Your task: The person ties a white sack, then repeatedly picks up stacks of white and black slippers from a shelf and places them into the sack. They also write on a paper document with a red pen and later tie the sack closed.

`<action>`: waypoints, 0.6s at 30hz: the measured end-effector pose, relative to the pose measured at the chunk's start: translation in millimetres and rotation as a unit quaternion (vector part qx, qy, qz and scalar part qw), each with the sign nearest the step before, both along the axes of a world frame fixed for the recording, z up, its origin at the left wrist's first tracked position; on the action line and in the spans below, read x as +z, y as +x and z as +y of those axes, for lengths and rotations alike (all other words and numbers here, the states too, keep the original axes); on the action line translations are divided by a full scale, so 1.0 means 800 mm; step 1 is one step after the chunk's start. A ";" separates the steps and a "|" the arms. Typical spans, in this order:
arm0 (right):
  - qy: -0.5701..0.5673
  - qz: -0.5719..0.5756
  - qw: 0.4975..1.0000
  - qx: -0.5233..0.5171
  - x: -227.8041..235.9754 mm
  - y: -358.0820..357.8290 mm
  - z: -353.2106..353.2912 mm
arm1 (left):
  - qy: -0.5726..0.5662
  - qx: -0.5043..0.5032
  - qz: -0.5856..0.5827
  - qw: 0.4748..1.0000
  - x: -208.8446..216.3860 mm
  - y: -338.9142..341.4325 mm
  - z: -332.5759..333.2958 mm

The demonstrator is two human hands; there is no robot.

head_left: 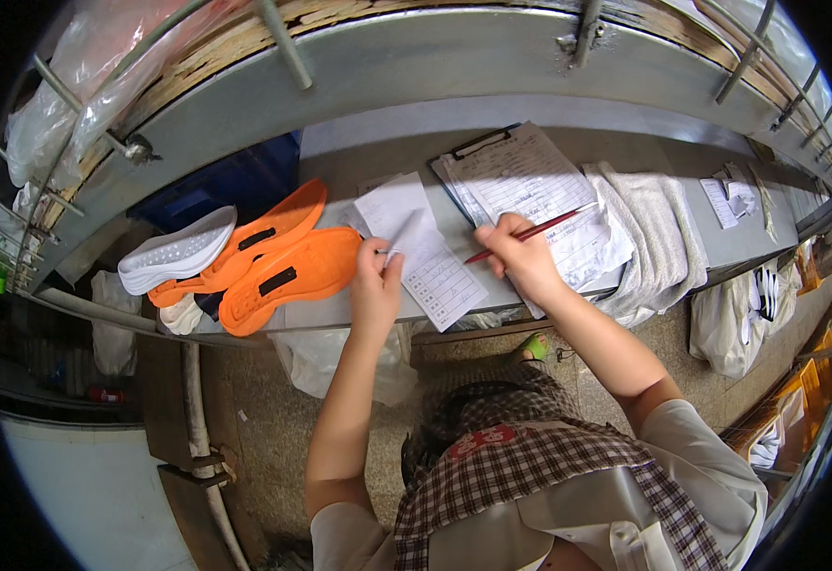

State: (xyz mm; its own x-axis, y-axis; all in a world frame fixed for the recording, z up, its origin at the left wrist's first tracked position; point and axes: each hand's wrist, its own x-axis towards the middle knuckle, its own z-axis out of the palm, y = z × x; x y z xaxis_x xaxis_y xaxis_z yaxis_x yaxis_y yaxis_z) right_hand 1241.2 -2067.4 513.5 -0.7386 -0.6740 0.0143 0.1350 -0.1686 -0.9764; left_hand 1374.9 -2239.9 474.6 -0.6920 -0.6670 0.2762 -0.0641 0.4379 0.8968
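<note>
My left hand (378, 276) pinches the left edge of a white printed form slip (435, 276), whose upper sheet curls up near the fingers. A dark red pen (554, 224) is gripped in my right hand (519, 257), slanting up to the right above the papers. Beneath and beyond that hand, a clipboard (476, 143) holds handwritten sheets (530, 171). Two orange shoe soles (313, 259) and a white sole (180, 252) lie left of my left hand.
A folded grey-white towel (649, 238) lies right of the clipboard, with small papers (730, 200) farther right. A blue bin (230, 186) stands behind the soles. Metal rails (283, 43) run above the shelf. Plastic bags (744, 319) hang below it.
</note>
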 end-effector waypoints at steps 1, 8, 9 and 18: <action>0.060 0.017 0.998 0.032 -0.006 0.000 -0.001 | 0.038 0.007 0.056 0.998 -0.001 -0.001 -0.002; 0.132 0.102 0.985 0.049 -0.049 0.011 -0.012 | -0.088 -0.095 -0.012 0.991 0.002 0.015 -0.011; 0.135 0.123 0.982 0.044 -0.052 0.011 -0.013 | -0.103 -0.089 -0.006 0.991 0.002 0.017 -0.008; 0.153 0.191 0.970 0.012 -0.059 0.013 -0.014 | -0.173 -0.112 -0.079 0.975 -0.001 0.025 -0.008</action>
State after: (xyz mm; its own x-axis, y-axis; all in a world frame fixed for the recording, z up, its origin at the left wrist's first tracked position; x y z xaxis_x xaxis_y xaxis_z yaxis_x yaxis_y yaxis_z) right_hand 1251.7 -2078.4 466.6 -0.7027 -0.7070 0.0803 -0.2452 0.1347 -0.9601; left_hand 1395.1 -2245.9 474.1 -0.8620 -0.3794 0.3363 -0.0563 0.7308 0.6802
